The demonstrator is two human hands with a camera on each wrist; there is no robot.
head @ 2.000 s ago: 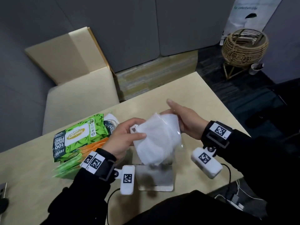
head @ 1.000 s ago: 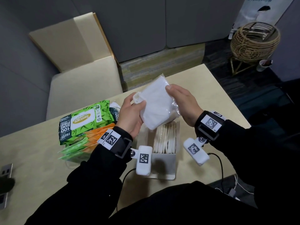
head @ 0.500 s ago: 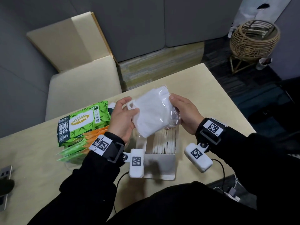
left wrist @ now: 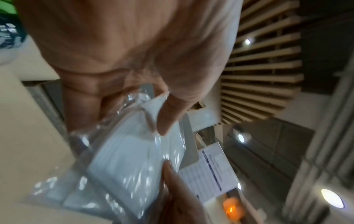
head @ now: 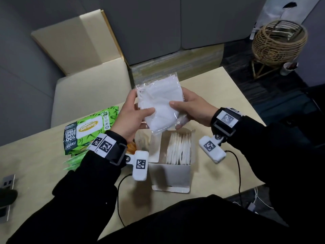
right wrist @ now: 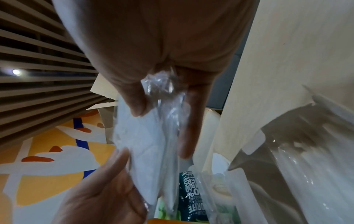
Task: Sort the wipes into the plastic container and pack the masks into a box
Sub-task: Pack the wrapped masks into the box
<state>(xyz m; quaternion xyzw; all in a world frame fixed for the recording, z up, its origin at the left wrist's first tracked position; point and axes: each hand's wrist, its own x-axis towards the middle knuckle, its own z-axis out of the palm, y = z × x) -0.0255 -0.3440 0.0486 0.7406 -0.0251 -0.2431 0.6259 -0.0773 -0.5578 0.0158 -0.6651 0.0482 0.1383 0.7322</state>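
A white mask in a clear plastic sleeve (head: 161, 103) is held up above the table between both hands. My left hand (head: 133, 114) grips its left edge, thumb on the front. My right hand (head: 189, 109) grips its right edge, thumb on the front too. In the left wrist view the mask packet (left wrist: 132, 159) runs down from my left thumb; in the right wrist view the mask packet (right wrist: 145, 145) hangs between thumb and fingers. Below stands an open white box (head: 171, 175) with several white masks (head: 179, 149) upright in its right half. Green wipes packs (head: 88, 130) lie stacked at the left.
The beige table (head: 35, 169) ends close on the right and front. A beige chair (head: 84, 67) stands behind the table. A wicker basket (head: 277, 44) sits on the floor at the far right. A power socket (head: 8, 182) lies at the left edge. Wrist cables trail by the box.
Both hands have lifted the mask packet higher and turned it more upright, with the thumbs now on its front face. The box and wipes have not moved.
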